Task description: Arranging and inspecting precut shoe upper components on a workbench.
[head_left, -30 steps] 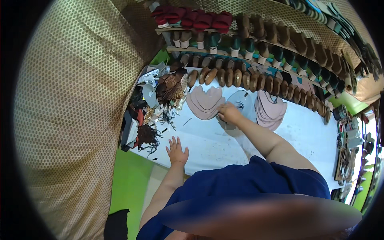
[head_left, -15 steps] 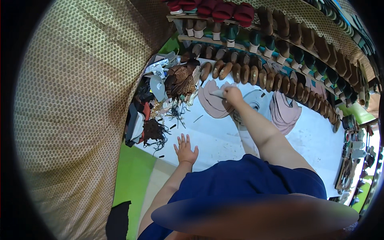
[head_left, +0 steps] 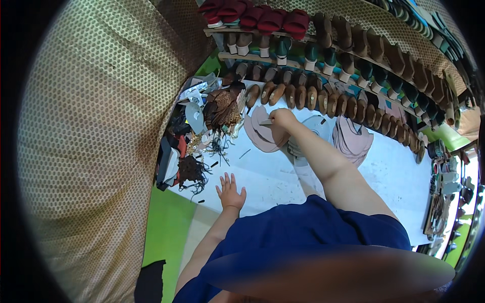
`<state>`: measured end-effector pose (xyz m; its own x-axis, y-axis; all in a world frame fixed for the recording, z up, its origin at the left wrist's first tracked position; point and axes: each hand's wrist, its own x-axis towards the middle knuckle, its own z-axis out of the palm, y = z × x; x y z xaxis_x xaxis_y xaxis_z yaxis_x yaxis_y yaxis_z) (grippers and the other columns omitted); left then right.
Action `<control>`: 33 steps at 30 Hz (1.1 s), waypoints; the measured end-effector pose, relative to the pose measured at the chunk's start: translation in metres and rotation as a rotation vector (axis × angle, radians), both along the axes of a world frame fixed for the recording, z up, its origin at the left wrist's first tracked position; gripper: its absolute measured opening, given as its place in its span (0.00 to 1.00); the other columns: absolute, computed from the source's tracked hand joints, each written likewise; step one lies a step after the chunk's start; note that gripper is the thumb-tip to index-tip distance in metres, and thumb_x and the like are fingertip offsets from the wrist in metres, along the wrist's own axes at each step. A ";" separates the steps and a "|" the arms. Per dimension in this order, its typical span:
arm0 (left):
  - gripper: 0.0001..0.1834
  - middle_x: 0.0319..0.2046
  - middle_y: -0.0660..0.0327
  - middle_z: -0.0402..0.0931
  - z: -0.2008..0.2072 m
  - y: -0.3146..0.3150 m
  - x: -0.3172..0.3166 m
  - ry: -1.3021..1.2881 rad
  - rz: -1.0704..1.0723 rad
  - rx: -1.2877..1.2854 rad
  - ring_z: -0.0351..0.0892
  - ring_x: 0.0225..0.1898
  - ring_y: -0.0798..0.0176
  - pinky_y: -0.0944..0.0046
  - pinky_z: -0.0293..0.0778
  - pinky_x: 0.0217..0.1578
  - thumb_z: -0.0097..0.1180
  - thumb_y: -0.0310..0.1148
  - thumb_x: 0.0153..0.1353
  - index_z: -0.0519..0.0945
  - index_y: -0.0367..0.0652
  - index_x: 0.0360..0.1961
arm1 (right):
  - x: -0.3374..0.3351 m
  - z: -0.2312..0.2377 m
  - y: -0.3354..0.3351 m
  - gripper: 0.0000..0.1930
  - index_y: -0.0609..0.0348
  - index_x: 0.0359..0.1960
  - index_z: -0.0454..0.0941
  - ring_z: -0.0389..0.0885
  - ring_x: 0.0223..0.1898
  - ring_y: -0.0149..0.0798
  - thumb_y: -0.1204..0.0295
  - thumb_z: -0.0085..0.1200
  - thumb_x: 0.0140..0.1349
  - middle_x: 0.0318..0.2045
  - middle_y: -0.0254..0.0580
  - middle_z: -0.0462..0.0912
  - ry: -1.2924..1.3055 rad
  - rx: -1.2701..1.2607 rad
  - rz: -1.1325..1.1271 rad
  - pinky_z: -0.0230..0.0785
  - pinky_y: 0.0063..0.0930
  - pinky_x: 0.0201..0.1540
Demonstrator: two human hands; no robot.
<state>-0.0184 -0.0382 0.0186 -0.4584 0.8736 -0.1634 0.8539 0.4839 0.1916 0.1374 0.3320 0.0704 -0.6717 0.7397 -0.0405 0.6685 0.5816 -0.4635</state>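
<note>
My left hand (head_left: 232, 193) lies flat on the white table (head_left: 273, 174) near its front edge, fingers spread, with nothing in it. Farther off, my right hand (head_left: 284, 120) is closed in a pinch on a small pale flat piece (head_left: 265, 122). This hand is over a fan of thin pink sheet pieces with curved edges (head_left: 258, 137), and partly covers them. Just right of it, partly behind my forearm, is a grey-white rounded stack (head_left: 314, 125). Another pile of pink cut pieces (head_left: 349, 145) lies beyond the forearm.
Brown shoe forms (head_left: 313, 98) line the table's back edge. Racks above hold heeled shoes (head_left: 310, 55) and red slippers (head_left: 270, 21). At the left end sit heaped scraps (head_left: 222, 106) and a dark stringy bundle (head_left: 191, 170). A patterned curtain (head_left: 101, 126) hangs at the left.
The whole view has shifted slightly. My right hand stays over the pink pieces, still pinching the pale piece, which now shows less. My left hand keeps resting on the table.
</note>
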 end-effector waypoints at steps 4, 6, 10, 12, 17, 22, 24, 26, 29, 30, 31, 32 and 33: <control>0.46 0.78 0.52 0.43 0.004 0.006 0.001 0.047 -0.097 0.057 0.37 0.79 0.46 0.32 0.29 0.72 0.54 0.51 0.61 0.53 0.48 0.77 | 0.013 -0.009 -0.012 0.12 0.51 0.41 0.87 0.84 0.41 0.52 0.67 0.56 0.58 0.37 0.50 0.86 0.069 0.044 -0.050 0.76 0.42 0.46; 0.46 0.78 0.52 0.43 0.015 0.016 0.002 0.028 -0.265 -0.003 0.37 0.79 0.47 0.31 0.28 0.72 0.54 0.51 0.60 0.53 0.48 0.76 | 0.017 -0.012 -0.014 0.12 0.51 0.40 0.87 0.84 0.41 0.53 0.67 0.56 0.58 0.37 0.50 0.86 0.127 0.027 -0.096 0.76 0.43 0.46; 0.46 0.78 0.52 0.44 0.016 0.060 0.004 -0.003 -0.617 -0.040 0.39 0.79 0.49 0.30 0.27 0.71 0.55 0.53 0.60 0.54 0.47 0.76 | 0.019 -0.015 -0.018 0.12 0.52 0.41 0.87 0.85 0.40 0.53 0.67 0.56 0.58 0.37 0.49 0.87 0.120 0.019 -0.089 0.76 0.43 0.46; 0.46 0.78 0.53 0.44 0.013 0.092 0.012 0.015 -0.666 -0.045 0.40 0.79 0.50 0.30 0.27 0.71 0.54 0.55 0.61 0.54 0.48 0.76 | 0.018 -0.017 -0.022 0.12 0.51 0.41 0.87 0.85 0.40 0.53 0.67 0.56 0.58 0.37 0.49 0.87 0.105 0.026 -0.092 0.77 0.43 0.45; 0.44 0.77 0.58 0.48 0.007 0.170 0.020 0.007 -0.685 0.036 0.44 0.78 0.53 0.29 0.27 0.71 0.51 0.56 0.63 0.54 0.51 0.76 | 0.015 -0.022 -0.045 0.10 0.49 0.38 0.87 0.86 0.37 0.53 0.65 0.57 0.56 0.33 0.49 0.87 -0.014 0.046 -0.055 0.77 0.45 0.44; 0.43 0.77 0.59 0.51 -0.002 0.185 0.018 -0.044 -0.620 0.099 0.47 0.78 0.54 0.30 0.26 0.72 0.50 0.54 0.64 0.54 0.51 0.76 | 0.012 -0.014 -0.015 0.09 0.52 0.37 0.86 0.85 0.37 0.54 0.69 0.56 0.55 0.34 0.50 0.86 0.067 0.171 -0.234 0.76 0.49 0.44; 0.43 0.77 0.59 0.51 -0.004 0.188 0.019 -0.052 -0.628 0.106 0.47 0.78 0.53 0.31 0.26 0.72 0.50 0.54 0.64 0.54 0.50 0.76 | 0.019 0.002 0.020 0.08 0.54 0.34 0.83 0.85 0.39 0.56 0.70 0.52 0.57 0.32 0.52 0.85 0.127 0.253 -0.370 0.76 0.49 0.42; 0.43 0.77 0.59 0.50 -0.004 0.189 0.020 -0.055 -0.635 0.119 0.47 0.78 0.53 0.31 0.26 0.72 0.50 0.54 0.63 0.54 0.50 0.76 | 0.026 0.039 0.048 0.08 0.56 0.33 0.83 0.84 0.39 0.58 0.71 0.52 0.57 0.33 0.55 0.85 0.327 0.367 -0.482 0.75 0.51 0.44; 0.43 0.77 0.59 0.50 -0.004 0.188 0.019 -0.079 -0.625 0.119 0.47 0.78 0.53 0.32 0.26 0.72 0.50 0.53 0.63 0.55 0.50 0.76 | 0.035 0.100 0.064 0.10 0.55 0.38 0.84 0.83 0.40 0.57 0.69 0.53 0.59 0.35 0.53 0.85 0.315 0.377 -0.555 0.75 0.48 0.44; 0.43 0.77 0.58 0.50 -0.005 0.187 0.019 -0.073 -0.626 0.117 0.46 0.78 0.53 0.32 0.26 0.72 0.50 0.53 0.63 0.55 0.49 0.76 | 0.036 0.120 0.059 0.11 0.55 0.39 0.84 0.83 0.40 0.57 0.68 0.54 0.59 0.35 0.53 0.85 0.361 0.387 -0.546 0.75 0.48 0.44; 0.43 0.77 0.57 0.50 -0.005 0.186 0.020 -0.068 -0.626 0.115 0.46 0.78 0.53 0.32 0.26 0.72 0.50 0.53 0.63 0.55 0.47 0.76 | 0.036 0.138 0.052 0.12 0.55 0.41 0.85 0.83 0.40 0.57 0.68 0.54 0.60 0.35 0.54 0.85 0.345 0.400 -0.544 0.75 0.48 0.44; 0.43 0.77 0.57 0.50 -0.005 0.186 0.020 -0.071 -0.623 0.120 0.46 0.78 0.53 0.32 0.26 0.72 0.50 0.53 0.63 0.55 0.47 0.76 | 0.036 0.150 0.043 0.12 0.55 0.41 0.85 0.83 0.40 0.57 0.68 0.54 0.60 0.35 0.54 0.85 0.341 0.404 -0.539 0.75 0.48 0.44; 0.43 0.77 0.55 0.49 -0.006 0.185 0.019 -0.075 -0.617 0.131 0.46 0.78 0.53 0.32 0.26 0.72 0.50 0.52 0.63 0.54 0.46 0.76 | 0.037 0.158 0.028 0.11 0.54 0.40 0.85 0.83 0.39 0.57 0.69 0.54 0.58 0.34 0.53 0.85 0.384 0.439 -0.477 0.75 0.48 0.44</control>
